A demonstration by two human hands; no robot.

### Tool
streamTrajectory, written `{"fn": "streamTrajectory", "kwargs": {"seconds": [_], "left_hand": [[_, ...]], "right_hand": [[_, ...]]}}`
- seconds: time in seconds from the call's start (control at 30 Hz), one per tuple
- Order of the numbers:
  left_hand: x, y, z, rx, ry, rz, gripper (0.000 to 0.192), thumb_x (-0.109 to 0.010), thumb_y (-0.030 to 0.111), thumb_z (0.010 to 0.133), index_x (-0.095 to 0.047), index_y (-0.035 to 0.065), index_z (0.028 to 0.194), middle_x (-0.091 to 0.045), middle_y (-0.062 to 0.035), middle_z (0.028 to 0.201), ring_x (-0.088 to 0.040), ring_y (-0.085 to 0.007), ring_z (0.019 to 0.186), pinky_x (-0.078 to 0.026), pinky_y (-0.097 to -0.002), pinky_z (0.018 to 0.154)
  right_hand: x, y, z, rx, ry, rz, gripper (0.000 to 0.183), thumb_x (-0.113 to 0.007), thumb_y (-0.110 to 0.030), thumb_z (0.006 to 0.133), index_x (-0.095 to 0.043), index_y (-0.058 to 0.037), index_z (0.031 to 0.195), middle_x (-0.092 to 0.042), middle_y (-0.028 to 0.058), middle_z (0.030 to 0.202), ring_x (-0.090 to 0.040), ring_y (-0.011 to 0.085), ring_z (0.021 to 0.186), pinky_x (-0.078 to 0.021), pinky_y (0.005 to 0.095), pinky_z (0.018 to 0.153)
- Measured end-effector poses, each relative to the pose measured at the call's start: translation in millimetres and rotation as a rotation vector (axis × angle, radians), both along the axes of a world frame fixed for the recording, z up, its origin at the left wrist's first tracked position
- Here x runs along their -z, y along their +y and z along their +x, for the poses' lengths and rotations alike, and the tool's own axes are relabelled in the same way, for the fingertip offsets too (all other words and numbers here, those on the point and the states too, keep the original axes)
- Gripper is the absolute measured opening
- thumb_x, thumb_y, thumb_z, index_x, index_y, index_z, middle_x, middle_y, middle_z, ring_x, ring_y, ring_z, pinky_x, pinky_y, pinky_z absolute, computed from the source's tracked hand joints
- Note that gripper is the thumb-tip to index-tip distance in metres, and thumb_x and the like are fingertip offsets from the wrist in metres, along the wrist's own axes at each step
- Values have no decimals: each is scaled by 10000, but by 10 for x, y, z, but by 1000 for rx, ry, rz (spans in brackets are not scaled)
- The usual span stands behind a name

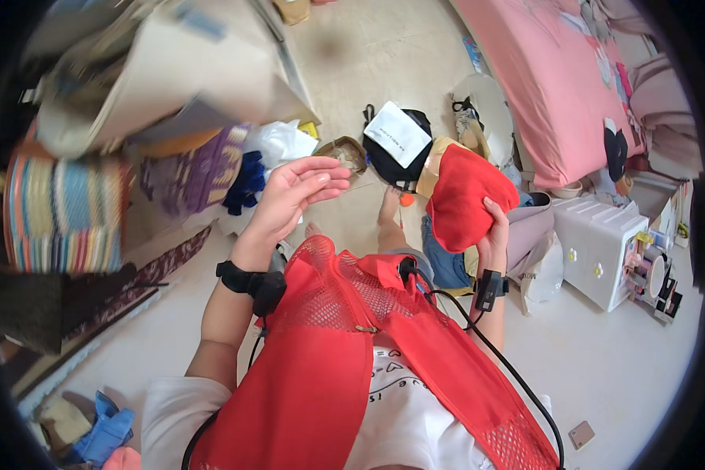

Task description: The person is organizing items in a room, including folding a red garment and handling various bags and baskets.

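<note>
My right hand (494, 226) grips the edge of a soft red cloth item (467, 194), bunched or folded, held up at the right of centre. Raised at the left of centre, my left hand (299, 197) holds nothing, its fingers extended and the thumb lying across in front of them. Beyond the hands, a white printed packet (398, 135) rests on a black bag (385, 164) on the floor. A brown open-topped container (352, 154) with pale contents stands beside it. Blue denim (440, 258) and a yellowish cloth lie below the red item.
A bed with a pink sheet (523, 88) stands at upper right, a white drawer unit (599, 252) below it. At left are a striped woven basket or bag (67, 214), a purple patterned bag (194, 170) and dark blue fabric (247, 182). My bare feet are on the floor between.
</note>
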State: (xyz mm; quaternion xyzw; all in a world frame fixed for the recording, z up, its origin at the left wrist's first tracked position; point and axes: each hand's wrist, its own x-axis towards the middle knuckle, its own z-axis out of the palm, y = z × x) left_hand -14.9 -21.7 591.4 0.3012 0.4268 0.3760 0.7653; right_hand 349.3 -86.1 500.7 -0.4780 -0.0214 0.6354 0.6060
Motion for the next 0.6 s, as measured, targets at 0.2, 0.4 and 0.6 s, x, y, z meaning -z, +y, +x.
{"fn": "streamTrajectory", "kwargs": {"seconds": [0.2, 0.4, 0.6], "left_hand": [[562, 553, 527, -165, 18, -118, 245, -573, 14, 889, -538, -47, 1124, -636, -164, 1043, -650, -208, 943, -544, -274, 837], [1073, 903, 921, -208, -9, -216, 258, -581, 13, 882, -535, -20, 1135, -627, -134, 1057, -642, -174, 917, -543, -265, 826], [1939, 1182, 1072, -235, -50, -306, 247, -618, 10, 855, -563, 4, 1095, -640, -107, 1012, -642, -143, 866, -546, -252, 794]], "right_hand": [[384, 414, 714, 34, 19, -102, 558, -604, 7, 784, -409, -1, 1307, -529, 144, 1260, -538, 290, 1141, -435, 420, 995], [693, 908, 598, -152, -107, -115, 586, -630, 28, 752, -415, -1, 1297, -529, 133, 1258, -540, 276, 1137, -428, 390, 996], [1591, 1168, 392, -444, -205, -175, 664, -690, -15, 723, -390, -8, 1315, -522, 131, 1260, -521, 248, 1157, -420, 377, 997]]}}
